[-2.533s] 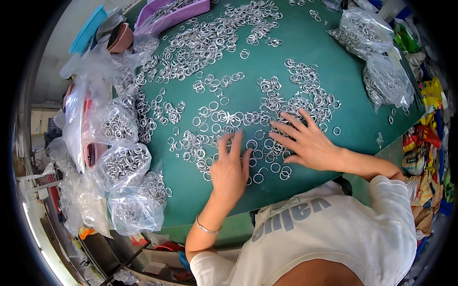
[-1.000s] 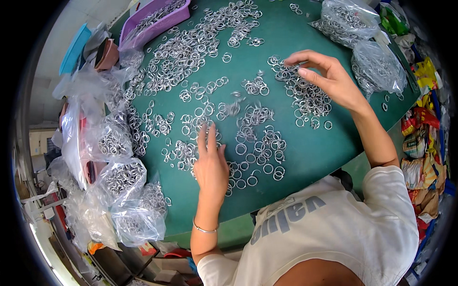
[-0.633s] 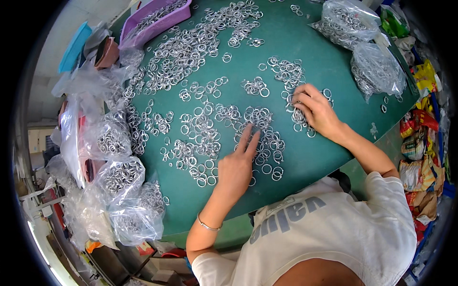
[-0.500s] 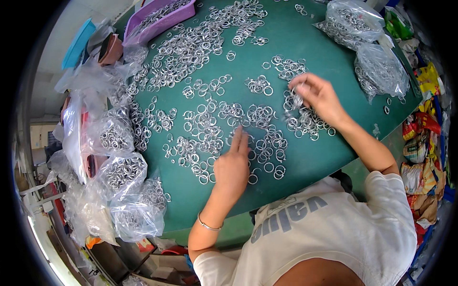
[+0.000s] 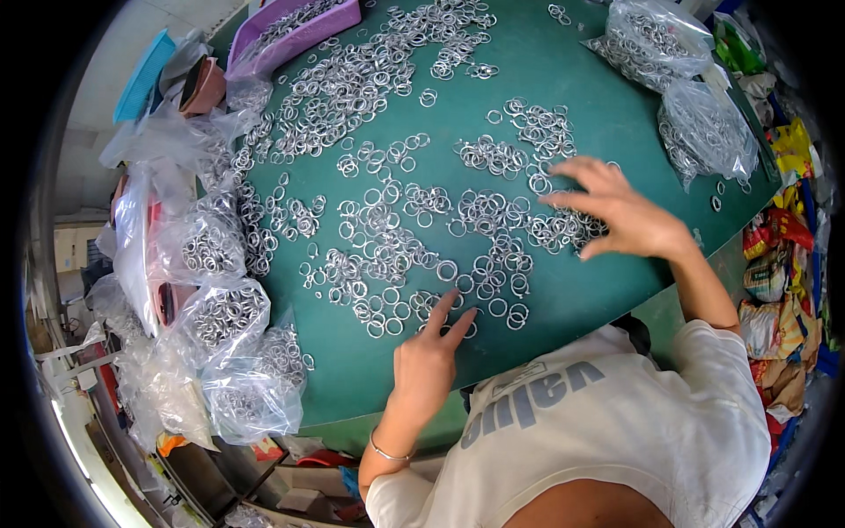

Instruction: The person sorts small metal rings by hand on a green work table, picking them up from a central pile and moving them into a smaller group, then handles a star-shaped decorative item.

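Note:
Small silvery metal rings lie in loose clusters on a green tabletop [image 5: 598,299]. My left hand [image 5: 424,370], with a bangle on its wrist, has two fingers stretched apart, their tips on the near rings [image 5: 396,310] of the middle cluster. To the right, my right hand [image 5: 620,216] is spread over another ring cluster [image 5: 554,231], thumb and fingers apart. No ring shows gripped in either hand. Just left of the right hand's fingertips is a further group of rings [image 5: 493,157]; farther away lies one more cluster [image 5: 544,128].
A big ring heap [image 5: 343,88] covers the far left, beside a purple tray [image 5: 304,37] of rings. Clear bags of rings [image 5: 227,315] line the left edge. Two more bags [image 5: 704,132] stand at the far right. A blue basin [image 5: 143,77] sits at the upper left.
My left hand has drawn back toward me and its two fingers have parted. My right hand has shifted right and nearer, opening off the rings it was handling. More rings lie in the group between the hands.

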Motion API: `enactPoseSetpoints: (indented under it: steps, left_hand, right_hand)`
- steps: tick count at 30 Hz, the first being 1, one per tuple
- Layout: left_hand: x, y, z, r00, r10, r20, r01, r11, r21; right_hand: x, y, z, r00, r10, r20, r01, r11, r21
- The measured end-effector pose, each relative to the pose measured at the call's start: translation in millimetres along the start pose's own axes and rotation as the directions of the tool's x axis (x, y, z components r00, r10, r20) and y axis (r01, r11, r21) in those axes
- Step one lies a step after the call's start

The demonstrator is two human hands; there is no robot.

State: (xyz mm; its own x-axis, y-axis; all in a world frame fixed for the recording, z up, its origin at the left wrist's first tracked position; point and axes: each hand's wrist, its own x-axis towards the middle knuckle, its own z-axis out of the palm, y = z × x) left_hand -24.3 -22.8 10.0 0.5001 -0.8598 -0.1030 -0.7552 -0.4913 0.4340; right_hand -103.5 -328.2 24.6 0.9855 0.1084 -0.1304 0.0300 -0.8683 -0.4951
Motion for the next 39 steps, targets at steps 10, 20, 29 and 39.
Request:
enactPoseSetpoints:
  steps: [10, 20, 29, 39]
  left_hand:
    - [-10.6, -11.1, 7.7, 0.931, -0.227, -0.287, 0.231, 0.973, -0.017]
    - [-21.0, 13.5, 14.2, 0.993, -0.119, 0.022, 0.118, 0.908, -0.403]
    - [-12.0, -3.9, 15.4, 0.873, -0.357, -0.332, 0.233, 0.904, -0.357]
    - [-14.7, -4.8, 18.8, 0.878, -0.324, -0.354, 0.174, 0.902, -0.395]
  right_hand:
    - [15.5, 47.4, 4.3, 0.822, 0.433, -0.369, -0.045, 0.696, 0.716]
    - [15.6, 28.4, 32.2, 0.892, -0.055, -0.450, 0.017, 0.996, -0.089]
    - [16.7, 35.4, 1.9, 0.776, 0.526, -0.348, 0.184, 0.338, 0.923]
    - [8.6, 28.4, -4.6, 0.808, 0.083, -0.583, -0.140, 0.989, -0.054]
